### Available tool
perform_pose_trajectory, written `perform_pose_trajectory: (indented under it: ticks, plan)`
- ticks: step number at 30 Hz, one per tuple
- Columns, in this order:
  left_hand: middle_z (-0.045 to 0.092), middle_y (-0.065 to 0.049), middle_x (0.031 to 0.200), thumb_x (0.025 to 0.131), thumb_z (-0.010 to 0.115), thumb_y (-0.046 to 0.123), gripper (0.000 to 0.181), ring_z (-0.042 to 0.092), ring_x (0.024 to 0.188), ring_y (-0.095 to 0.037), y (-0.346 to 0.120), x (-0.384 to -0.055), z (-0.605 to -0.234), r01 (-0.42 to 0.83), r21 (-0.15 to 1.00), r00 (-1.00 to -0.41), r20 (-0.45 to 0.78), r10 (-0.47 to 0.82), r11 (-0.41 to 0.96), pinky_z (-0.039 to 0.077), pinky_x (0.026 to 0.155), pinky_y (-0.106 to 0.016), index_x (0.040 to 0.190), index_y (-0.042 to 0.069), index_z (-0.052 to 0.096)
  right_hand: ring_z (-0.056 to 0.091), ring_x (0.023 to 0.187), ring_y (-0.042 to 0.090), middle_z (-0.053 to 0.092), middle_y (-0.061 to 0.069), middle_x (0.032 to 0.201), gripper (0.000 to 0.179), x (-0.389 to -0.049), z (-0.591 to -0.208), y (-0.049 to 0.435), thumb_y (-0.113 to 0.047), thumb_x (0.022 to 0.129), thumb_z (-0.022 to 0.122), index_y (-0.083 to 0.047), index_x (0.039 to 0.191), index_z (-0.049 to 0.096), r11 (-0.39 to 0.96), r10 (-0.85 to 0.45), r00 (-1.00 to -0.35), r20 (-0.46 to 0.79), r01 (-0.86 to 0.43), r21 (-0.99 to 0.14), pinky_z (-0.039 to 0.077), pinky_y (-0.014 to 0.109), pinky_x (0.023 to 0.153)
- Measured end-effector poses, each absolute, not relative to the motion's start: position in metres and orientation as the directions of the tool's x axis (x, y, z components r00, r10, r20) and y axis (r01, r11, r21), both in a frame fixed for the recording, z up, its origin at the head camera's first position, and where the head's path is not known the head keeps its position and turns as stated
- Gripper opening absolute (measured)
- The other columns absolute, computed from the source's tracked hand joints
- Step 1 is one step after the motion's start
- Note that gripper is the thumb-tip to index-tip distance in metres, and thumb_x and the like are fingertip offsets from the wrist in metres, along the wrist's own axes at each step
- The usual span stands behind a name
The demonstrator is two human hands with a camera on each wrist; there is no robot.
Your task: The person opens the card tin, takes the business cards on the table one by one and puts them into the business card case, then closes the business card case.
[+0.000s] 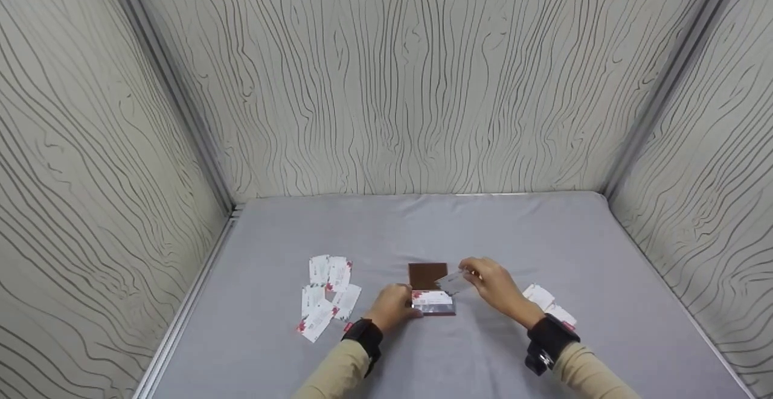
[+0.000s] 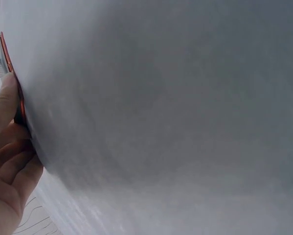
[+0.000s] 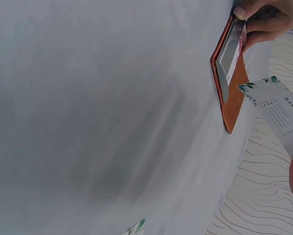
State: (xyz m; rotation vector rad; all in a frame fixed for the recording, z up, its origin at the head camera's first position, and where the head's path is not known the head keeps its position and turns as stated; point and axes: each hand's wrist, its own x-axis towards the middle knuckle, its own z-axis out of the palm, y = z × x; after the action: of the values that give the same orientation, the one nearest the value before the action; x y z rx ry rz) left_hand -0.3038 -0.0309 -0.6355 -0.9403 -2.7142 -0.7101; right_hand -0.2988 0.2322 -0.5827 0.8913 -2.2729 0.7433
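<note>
A brown business card holder (image 1: 428, 274) lies unfolded on the table. Its silver inner pocket (image 3: 230, 54) has white cards with red flowers (image 1: 431, 297) in it. My left hand (image 1: 391, 305) grips the holder's left end, thumb at the front and fingers behind. In my right hand (image 1: 490, 282) a white business card (image 3: 278, 113) is pinched at one end. That card bears green leaves and printed text, and its free corner overlaps the holder's brown flap in the head view. Only a sliver of the right hand's fingers shows in the right wrist view.
Several white cards (image 1: 317, 320) with red flowers lie spread on the grey cloth (image 1: 272, 236) to the left. A smaller group of cards (image 1: 539, 296) is by the right wrist, partly hidden by it. Patterned panels (image 1: 398, 85) rise behind and beside the table.
</note>
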Motion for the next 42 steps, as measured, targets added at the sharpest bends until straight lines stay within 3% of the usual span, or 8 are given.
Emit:
perform_pose_trajectory:
  ticks: [13, 20, 26, 42]
  plan:
    - [0.060, 0.004, 0.070, 0.070, 0.088, 0.024, 0.027, 0.049, 0.061, -0.010, -0.029, -0.308, -0.639, 0.585, 0.396, -0.811, 0.277, 0.515, 0.708, 0.044, 0.059, -0.030, 0.079, 0.008, 0.068, 0.063, 0.075, 0.019, 0.068, 0.007, 0.088, 0.025, -0.304, -0.603, 0.209, 0.009, 0.080, 0.074, -0.002, 0.101, 0.065, 0.570, -0.416, -0.666, 0.619, -0.721, -0.393, 0.052, 0.034, 0.065]
    - [0.061, 0.003, 0.070, 0.072, 0.087, 0.022, 0.025, 0.045, 0.060, -0.008, -0.029, -0.306, -0.635, 0.564, 0.426, -0.825, 0.253, 0.506, 0.707, 0.042, 0.057, -0.028, 0.079, 0.007, 0.068, 0.066, 0.083, 0.022, 0.069, 0.010, 0.099, 0.026, -0.304, -0.612, 0.205, 0.009, 0.082, 0.072, 0.000, 0.105, 0.066, 0.568, -0.418, -0.707, 0.570, -0.693, -0.444, 0.055, 0.037, 0.072]
    - [0.060, 0.004, 0.069, 0.071, 0.087, 0.023, 0.026, 0.046, 0.060, -0.009, -0.030, -0.306, -0.636, 0.588, 0.389, -0.809, 0.271, 0.522, 0.709, 0.042, 0.058, -0.028, 0.077, 0.008, 0.068, 0.066, 0.090, 0.026, 0.066, 0.008, 0.102, 0.029, -0.304, -0.620, 0.201, 0.009, 0.081, 0.072, -0.001, 0.108, 0.067, 0.594, -0.412, -0.732, 0.543, -0.668, -0.448, 0.055, 0.042, 0.078]
    - [0.063, 0.002, 0.070, 0.071, 0.087, 0.024, 0.023, 0.051, 0.059, -0.010, -0.031, -0.305, -0.637, 0.613, 0.367, -0.790, 0.300, 0.535, 0.700, 0.043, 0.058, -0.026, 0.075, 0.007, 0.072, 0.065, 0.087, 0.022, 0.065, 0.005, 0.098, 0.031, -0.305, -0.633, 0.197, 0.009, 0.082, 0.071, -0.004, 0.109, 0.069, 0.610, -0.432, -0.737, 0.520, -0.664, -0.432, 0.054, 0.039, 0.077]
